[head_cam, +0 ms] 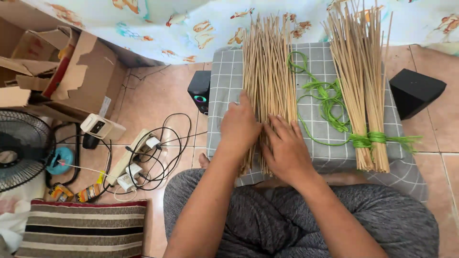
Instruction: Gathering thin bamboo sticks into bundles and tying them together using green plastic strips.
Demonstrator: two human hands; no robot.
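A loose heap of thin pale sticks [268,67] lies lengthwise on a grey checked cloth [224,81] over a low stand. My left hand [239,125] rests flat on the near left part of the heap, fingers spread forward. Beside it, my right hand [287,148] presses flat on the near end of the same sticks. To the right lies a second bundle of sticks [358,81], tied near its lower end with green string [368,139]. More green string [325,98] lies in loose loops between the two bundles.
Two black speakers stand on the tiled floor, one [199,91] left of the stand, one [415,91] right. A power strip with tangled cables [143,157], a fan [21,148], cardboard boxes [62,67] and a striped cushion [81,229] fill the left side.
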